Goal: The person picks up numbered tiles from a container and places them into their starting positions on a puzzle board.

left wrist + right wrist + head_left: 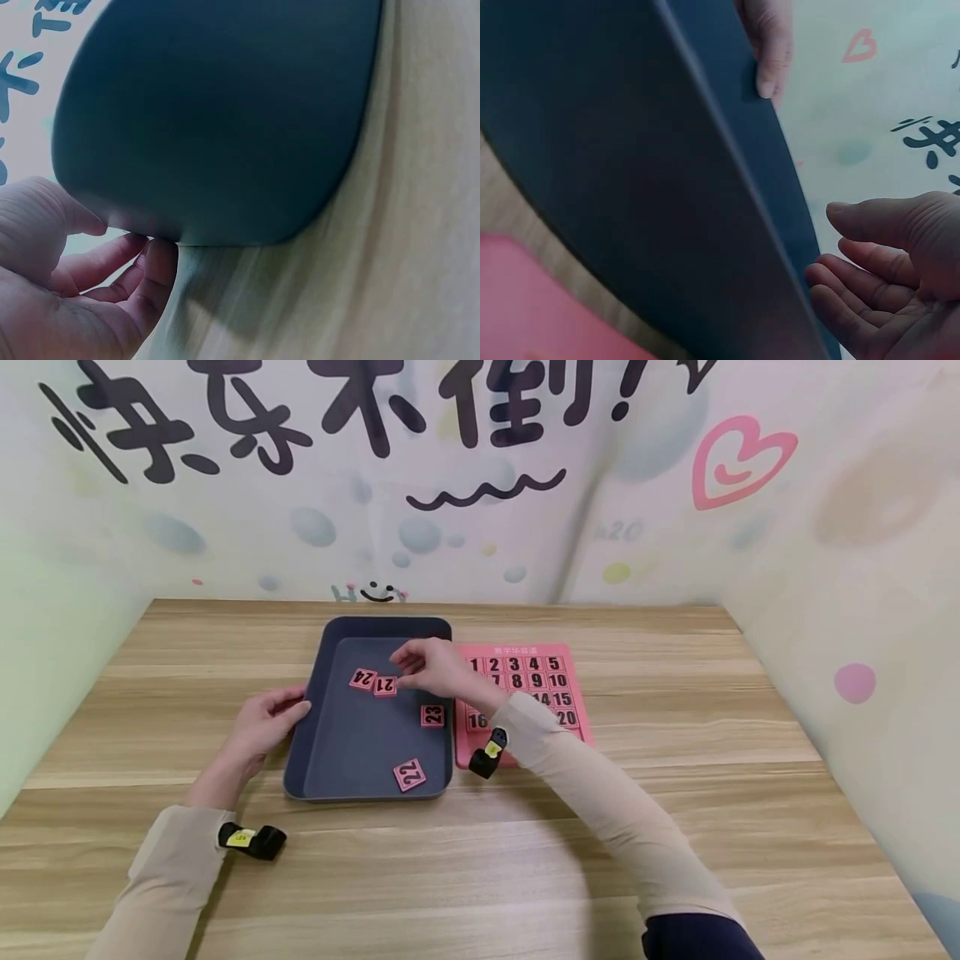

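Observation:
A dark blue tray (360,743) lies on the table, and the left hand (266,722) grips its left rim, thumb over the edge. Over the tray's right part hovers the right hand (438,668), nearest the pink number tile 21 (385,686). Its thumb and loosely bent fingers stand apart in the right wrist view, with nothing between them. Tile 24 (363,678) lies next to tile 21. Tile 23 (432,716) is near the tray's right wall and tile 22 (409,774) near its front edge.
A pink number board (465,752) lies against the tray's right side, with rows of numbered tiles up to 20. The right forearm covers part of it. Behind the wooden table (675,693) stands a decorated wall (525,535), with further walls left and right.

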`<action>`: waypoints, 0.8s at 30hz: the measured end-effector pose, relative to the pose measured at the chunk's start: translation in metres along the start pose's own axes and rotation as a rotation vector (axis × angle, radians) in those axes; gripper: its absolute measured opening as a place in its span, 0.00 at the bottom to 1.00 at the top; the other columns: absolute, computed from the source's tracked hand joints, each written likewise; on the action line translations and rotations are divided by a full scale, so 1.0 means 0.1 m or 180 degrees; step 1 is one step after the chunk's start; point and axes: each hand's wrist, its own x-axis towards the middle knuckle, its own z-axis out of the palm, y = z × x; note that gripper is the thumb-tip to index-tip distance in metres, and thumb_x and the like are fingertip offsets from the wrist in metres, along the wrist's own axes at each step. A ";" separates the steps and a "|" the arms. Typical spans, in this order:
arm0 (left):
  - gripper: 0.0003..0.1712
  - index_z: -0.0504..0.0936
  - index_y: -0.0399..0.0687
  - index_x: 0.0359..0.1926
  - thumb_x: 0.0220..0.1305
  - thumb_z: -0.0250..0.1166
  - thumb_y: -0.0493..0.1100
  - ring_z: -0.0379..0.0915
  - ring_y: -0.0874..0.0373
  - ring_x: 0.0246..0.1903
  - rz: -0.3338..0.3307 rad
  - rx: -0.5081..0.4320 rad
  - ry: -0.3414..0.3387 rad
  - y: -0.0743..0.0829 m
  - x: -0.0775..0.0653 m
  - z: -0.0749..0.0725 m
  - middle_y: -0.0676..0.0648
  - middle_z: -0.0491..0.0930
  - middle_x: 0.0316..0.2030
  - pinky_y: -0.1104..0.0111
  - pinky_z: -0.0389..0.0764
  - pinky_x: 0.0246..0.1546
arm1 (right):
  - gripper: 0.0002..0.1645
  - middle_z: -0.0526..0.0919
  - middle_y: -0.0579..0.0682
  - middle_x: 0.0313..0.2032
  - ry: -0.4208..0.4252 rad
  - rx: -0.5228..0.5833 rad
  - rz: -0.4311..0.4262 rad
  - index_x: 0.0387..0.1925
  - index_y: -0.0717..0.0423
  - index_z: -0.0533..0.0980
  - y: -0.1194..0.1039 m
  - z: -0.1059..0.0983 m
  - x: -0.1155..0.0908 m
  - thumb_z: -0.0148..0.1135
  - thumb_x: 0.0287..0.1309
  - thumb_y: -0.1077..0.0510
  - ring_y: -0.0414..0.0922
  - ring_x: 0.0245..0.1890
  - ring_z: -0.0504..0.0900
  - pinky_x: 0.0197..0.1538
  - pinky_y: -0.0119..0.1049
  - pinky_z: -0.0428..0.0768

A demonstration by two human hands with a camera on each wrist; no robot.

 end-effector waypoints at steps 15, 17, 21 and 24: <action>0.27 0.63 0.26 0.63 0.70 0.51 0.41 0.63 0.76 0.38 -0.0021 -0.0004 -0.0045 0.00 -0.01 -0.01 0.29 0.66 0.59 0.85 0.68 0.38 | 0.22 0.80 0.52 0.48 -0.0094 -0.0399 0.0160 0.51 0.58 0.77 0.03 0.21 0.18 0.68 0.52 0.60 0.43 0.47 0.77 0.51 0.29 0.73; 0.27 0.63 0.26 0.63 0.70 0.51 0.41 0.63 0.75 0.38 -0.0027 -0.0004 -0.0047 0.00 0.00 -0.01 0.29 0.66 0.59 0.85 0.68 0.38 | 0.23 0.80 0.51 0.48 -0.0104 -0.0477 0.0177 0.51 0.58 0.77 0.03 0.22 0.19 0.69 0.51 0.59 0.43 0.47 0.76 0.51 0.30 0.73; 0.27 0.63 0.26 0.63 0.70 0.51 0.42 0.63 0.75 0.39 -0.0023 0.0004 -0.0059 0.00 0.00 -0.01 0.29 0.66 0.59 0.85 0.68 0.38 | 0.22 0.80 0.51 0.46 -0.0117 -0.0554 0.0160 0.50 0.57 0.78 0.05 0.26 0.20 0.70 0.51 0.59 0.42 0.45 0.75 0.49 0.30 0.73; 0.28 0.63 0.26 0.63 0.70 0.51 0.42 0.63 0.74 0.40 -0.0024 0.0009 -0.0072 0.00 0.00 -0.01 0.29 0.66 0.59 0.85 0.68 0.38 | 0.22 0.80 0.51 0.46 -0.0116 -0.0612 0.0105 0.50 0.57 0.78 0.06 0.29 0.21 0.69 0.51 0.60 0.43 0.45 0.75 0.48 0.30 0.73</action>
